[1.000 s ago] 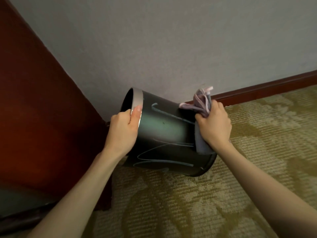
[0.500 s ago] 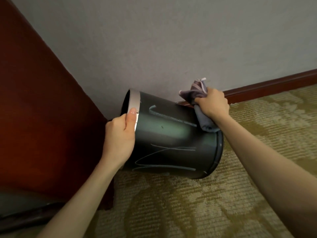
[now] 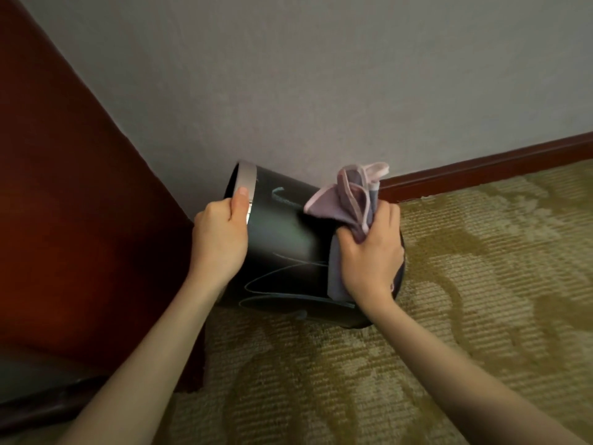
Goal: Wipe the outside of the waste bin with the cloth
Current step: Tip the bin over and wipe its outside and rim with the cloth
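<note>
A black waste bin (image 3: 288, 239) with a pale band at its rim is tipped on its side above the carpet, its mouth turned to the upper left. Pale scribbled lines run across its side. My left hand (image 3: 221, 242) grips the rim, thumb lying on the pale band. My right hand (image 3: 372, 252) is closed on a bunched grey cloth (image 3: 349, 197) with pink edging and presses it against the bin's side near the base. Loose cloth corners stick up above my fingers.
A dark red wooden panel (image 3: 73, 200) stands close on the left. A grey wall (image 3: 321, 85) with a dark red skirting board (image 3: 481, 168) runs behind the bin. Patterned olive carpet (image 3: 449, 316) covers the floor to the right and front.
My right hand slid the cloth from the bin's upper far side down its side toward the base. The bin turned slightly in my left hand's grip.
</note>
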